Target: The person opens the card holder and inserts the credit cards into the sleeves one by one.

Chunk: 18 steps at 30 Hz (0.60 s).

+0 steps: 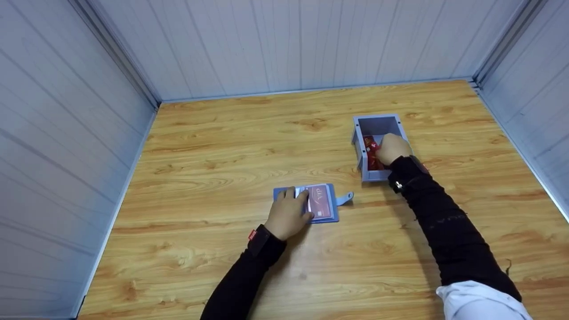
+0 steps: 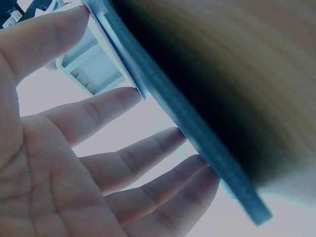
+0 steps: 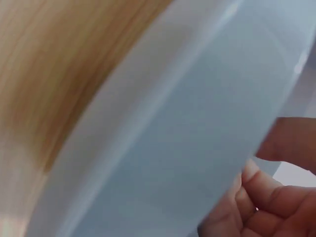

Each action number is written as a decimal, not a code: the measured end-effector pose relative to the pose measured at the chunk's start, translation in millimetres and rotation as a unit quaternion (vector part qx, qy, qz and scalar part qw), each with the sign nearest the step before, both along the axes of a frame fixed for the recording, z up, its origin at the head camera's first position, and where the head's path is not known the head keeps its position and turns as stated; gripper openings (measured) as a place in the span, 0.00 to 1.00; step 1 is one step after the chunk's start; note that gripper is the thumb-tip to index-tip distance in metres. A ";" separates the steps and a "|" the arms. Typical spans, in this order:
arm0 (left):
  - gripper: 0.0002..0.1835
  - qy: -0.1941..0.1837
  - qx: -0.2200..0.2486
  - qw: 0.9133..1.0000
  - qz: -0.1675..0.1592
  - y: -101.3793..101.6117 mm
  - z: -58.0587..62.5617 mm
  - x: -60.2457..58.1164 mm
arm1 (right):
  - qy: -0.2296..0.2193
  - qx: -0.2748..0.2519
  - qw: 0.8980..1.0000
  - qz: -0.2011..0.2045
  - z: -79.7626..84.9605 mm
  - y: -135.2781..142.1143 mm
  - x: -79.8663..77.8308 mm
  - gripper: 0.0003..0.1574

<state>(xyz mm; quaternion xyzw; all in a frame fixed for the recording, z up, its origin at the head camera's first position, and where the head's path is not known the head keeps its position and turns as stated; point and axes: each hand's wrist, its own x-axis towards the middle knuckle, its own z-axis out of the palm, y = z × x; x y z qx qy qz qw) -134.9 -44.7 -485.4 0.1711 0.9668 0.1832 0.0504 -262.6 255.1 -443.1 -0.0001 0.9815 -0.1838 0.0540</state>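
My left hand [image 1: 288, 215] rests on a blue card holder [image 1: 335, 209] that lies spread on the wooden table. Its fingers are extended, and in the left wrist view the fingertips [image 2: 129, 97] touch the holder's edge [image 2: 197, 133]. A red card [image 1: 319, 202] with gold lettering shows in the holder's clear sleeve. My right hand [image 1: 393, 149] reaches down into a grey bin [image 1: 374, 176], over several red cards [image 1: 370, 142]. In the right wrist view its fingers [image 3: 276, 197] are curled behind the bin's wall [image 3: 163, 143]. The fingertips are hidden, so a grip on a card cannot be confirmed.
The holder's strap with a snap [image 1: 345, 198] sticks out to the right, near the bin's front corner. White panel walls [image 1: 284, 49] enclose the wooden table [image 1: 213, 146] at the back and both sides.
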 end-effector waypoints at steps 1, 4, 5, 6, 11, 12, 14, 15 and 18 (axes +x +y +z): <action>0.33 0.000 0.000 1.000 0.000 0.1 -0.2 -0.3 | -0.001 -0.007 1.000 0.004 0.9 1.0 -0.2 0.21; 0.33 0.000 -0.002 1.000 0.001 0.3 0.1 -0.2 | 0.008 -0.035 0.999 0.011 2.8 4.6 0.3 0.20; 0.33 0.000 -0.002 1.000 0.001 0.3 0.3 -0.1 | 0.013 -0.045 0.999 0.011 3.4 5.6 1.1 0.19; 0.33 0.001 -0.002 1.000 0.001 0.5 0.5 0.0 | 0.020 -0.054 0.998 0.010 4.1 6.7 1.9 0.17; 0.33 0.001 -0.006 1.000 0.001 1.1 1.3 0.6 | 0.046 -0.087 0.995 -0.005 9.9 11.6 7.5 0.13; 0.33 0.000 -0.007 1.000 0.001 1.2 1.4 0.5 | 0.049 -0.091 0.995 -0.009 11.7 12.5 8.7 0.13; 0.33 -0.002 -0.007 1.000 0.002 1.3 1.2 0.5 | 0.049 -0.104 0.993 -0.017 15.7 14.2 11.0 0.11; 0.33 -0.002 -0.008 1.000 0.002 1.3 1.0 0.5 | 0.050 -0.111 0.992 -0.021 18.2 14.7 12.3 0.11; 0.33 0.001 -0.008 1.000 0.000 1.0 0.2 0.5 | 0.056 -0.123 0.990 -0.026 24.7 16.6 16.1 0.12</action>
